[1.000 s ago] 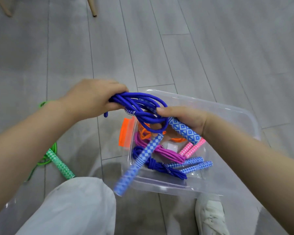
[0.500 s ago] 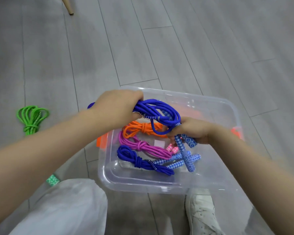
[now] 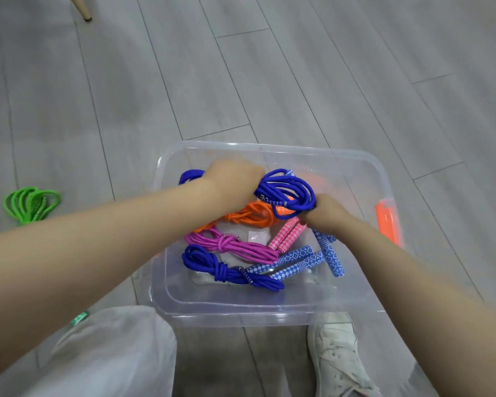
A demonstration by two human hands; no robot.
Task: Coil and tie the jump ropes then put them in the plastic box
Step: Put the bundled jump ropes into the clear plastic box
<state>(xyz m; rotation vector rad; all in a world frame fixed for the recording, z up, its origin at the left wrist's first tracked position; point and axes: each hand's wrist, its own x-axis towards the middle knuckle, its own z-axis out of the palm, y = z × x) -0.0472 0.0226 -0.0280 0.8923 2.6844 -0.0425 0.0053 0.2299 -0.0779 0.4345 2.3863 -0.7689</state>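
Blue jump rope (image 3: 287,187), coiled, sits gripped over the plastic box (image 3: 269,308): left hand (image 3: 232,183) fingers curl round the coil, right hand (image 3: 324,213) fingers close on its handle end. Below lie orange (image 3: 249,216), pink (image 3: 229,245) and blue (image 3: 226,267) bundles. A green rope (image 3: 30,203) rests on the floor, well apart.

Inside the clear plastic box (image 3: 269,310) — four jump ropes: two blue, one orange, one magenta; left of it, one green.
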